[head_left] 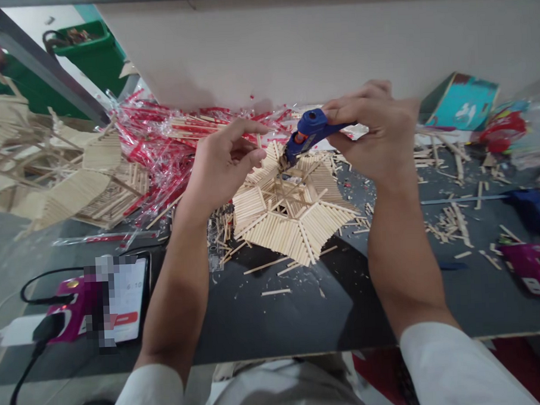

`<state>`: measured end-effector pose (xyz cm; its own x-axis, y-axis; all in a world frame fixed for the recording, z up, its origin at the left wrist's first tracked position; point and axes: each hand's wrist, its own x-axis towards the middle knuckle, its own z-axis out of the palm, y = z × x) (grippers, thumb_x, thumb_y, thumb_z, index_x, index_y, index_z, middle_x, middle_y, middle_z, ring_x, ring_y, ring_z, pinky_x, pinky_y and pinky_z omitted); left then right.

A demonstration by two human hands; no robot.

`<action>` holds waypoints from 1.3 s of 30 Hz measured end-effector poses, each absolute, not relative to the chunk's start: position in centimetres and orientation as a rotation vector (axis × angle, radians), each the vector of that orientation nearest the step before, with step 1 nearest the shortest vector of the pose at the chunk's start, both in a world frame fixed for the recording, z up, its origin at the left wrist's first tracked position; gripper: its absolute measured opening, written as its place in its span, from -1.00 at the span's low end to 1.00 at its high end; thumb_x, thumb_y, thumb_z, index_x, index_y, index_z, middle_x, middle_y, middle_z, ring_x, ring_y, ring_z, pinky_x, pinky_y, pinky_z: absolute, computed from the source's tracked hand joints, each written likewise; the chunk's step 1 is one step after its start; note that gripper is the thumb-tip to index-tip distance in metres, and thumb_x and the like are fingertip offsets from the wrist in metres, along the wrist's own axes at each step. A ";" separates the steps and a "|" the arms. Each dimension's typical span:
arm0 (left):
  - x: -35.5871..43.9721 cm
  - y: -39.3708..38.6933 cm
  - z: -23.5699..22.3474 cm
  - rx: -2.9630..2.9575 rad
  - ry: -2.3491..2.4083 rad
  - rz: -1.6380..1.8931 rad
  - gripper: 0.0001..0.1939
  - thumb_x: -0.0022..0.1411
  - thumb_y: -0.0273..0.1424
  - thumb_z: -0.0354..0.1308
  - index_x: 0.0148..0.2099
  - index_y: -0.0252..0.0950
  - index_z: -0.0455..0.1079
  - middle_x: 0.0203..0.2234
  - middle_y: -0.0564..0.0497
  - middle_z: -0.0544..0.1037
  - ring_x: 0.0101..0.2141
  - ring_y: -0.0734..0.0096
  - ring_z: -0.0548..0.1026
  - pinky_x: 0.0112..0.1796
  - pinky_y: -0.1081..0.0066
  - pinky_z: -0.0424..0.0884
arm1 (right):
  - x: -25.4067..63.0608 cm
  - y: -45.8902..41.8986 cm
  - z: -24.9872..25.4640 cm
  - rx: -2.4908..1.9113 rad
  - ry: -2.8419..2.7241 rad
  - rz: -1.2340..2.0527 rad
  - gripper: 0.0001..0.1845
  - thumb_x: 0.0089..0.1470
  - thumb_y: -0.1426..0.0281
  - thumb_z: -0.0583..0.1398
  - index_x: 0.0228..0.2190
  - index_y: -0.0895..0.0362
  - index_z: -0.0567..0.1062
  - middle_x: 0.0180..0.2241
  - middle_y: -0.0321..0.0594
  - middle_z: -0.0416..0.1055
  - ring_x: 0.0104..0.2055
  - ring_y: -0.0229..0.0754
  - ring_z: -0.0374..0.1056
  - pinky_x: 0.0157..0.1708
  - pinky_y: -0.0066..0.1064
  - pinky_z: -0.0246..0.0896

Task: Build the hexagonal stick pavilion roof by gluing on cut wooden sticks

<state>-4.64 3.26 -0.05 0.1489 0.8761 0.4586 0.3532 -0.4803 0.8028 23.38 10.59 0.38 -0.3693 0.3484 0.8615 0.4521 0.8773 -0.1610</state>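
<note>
My right hand [369, 129] is wrapped round a blue hot glue gun [309, 132]. Its nozzle points down and touches or nearly touches the back of a star-shaped model [284, 229] built from thin wooden sticks. The model lies on the dark table, with an opening and crossing sticks at its middle. Left of the nozzle, my left hand [226, 162] hovers by the model's back left side. Its index finger and thumb are apart, and I see nothing clearly gripped between them.
Red-and-clear plastic wrappers [148, 142] with sticks are heaped behind. A larger stick structure [58, 176] stands at left. A phone [126, 301] lies beside a purple power strip [71, 304]. Stick scraps [452, 224], another blue glue gun [532, 209] and a second purple strip [527, 266] are at right.
</note>
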 end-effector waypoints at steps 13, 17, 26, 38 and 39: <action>-4.2 3.4 -0.5 1.960 1.176 1.339 -0.77 0.31 -0.43 0.34 0.00 -0.14 0.67 -0.30 0.05 0.70 -0.34 0.34 0.67 -0.27 0.33 0.63 | 23.4 10.1 0.6 -0.748 -2.001 -0.109 -0.92 0.19 0.16 0.31 -0.28 -0.16 0.53 -0.16 -0.38 0.67 -0.10 0.07 0.58 0.23 0.17 0.26; -4.0 3.3 -0.3 1.982 1.186 1.369 -0.81 0.31 -0.43 0.37 -0.05 -0.15 0.71 -0.30 0.04 0.73 -0.38 0.38 0.64 -0.30 0.33 0.60 | 23.2 9.7 1.0 -0.744 -1.991 -0.137 -0.91 0.14 0.23 0.35 -0.31 -0.13 0.53 -0.15 -0.33 0.70 -0.11 0.05 0.59 0.23 0.12 0.27; -3.8 3.1 0.0 1.945 1.246 1.400 -0.89 0.27 -0.39 0.43 -0.13 -0.12 0.71 -0.31 0.06 0.72 -0.35 0.39 0.65 -0.26 0.33 0.63 | 23.0 9.7 1.2 -0.713 -1.972 -0.150 -0.85 0.01 0.37 0.33 -0.32 -0.10 0.53 -0.14 -0.33 0.71 -0.12 0.03 0.59 0.19 0.07 0.29; -3.6 3.8 -0.9 1.957 1.099 1.463 -0.83 0.23 -0.36 0.47 -0.19 -0.17 0.53 -0.36 0.10 0.65 -0.37 0.40 0.65 -0.33 0.35 0.63 | 23.6 9.4 1.7 -0.660 -1.990 -0.139 -0.81 0.08 0.46 0.33 -0.28 -0.07 0.52 -0.09 -0.48 0.70 -0.07 -0.11 0.62 0.19 -0.05 0.29; -3.6 3.8 -1.0 1.966 1.095 1.462 -0.83 0.23 -0.35 0.47 -0.20 -0.17 0.54 -0.36 0.10 0.65 -0.37 0.39 0.65 -0.34 0.35 0.63 | 23.7 9.5 1.7 -0.668 -1.982 -0.137 -0.79 0.07 0.48 0.33 -0.28 -0.07 0.52 -0.09 -0.49 0.69 -0.07 -0.11 0.63 0.20 -0.06 0.29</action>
<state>-3.64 3.80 -0.98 0.1211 0.8078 0.5769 0.3258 -0.5813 0.7456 23.65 9.46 1.71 -0.3492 0.3961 0.8492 0.5091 0.8410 -0.1829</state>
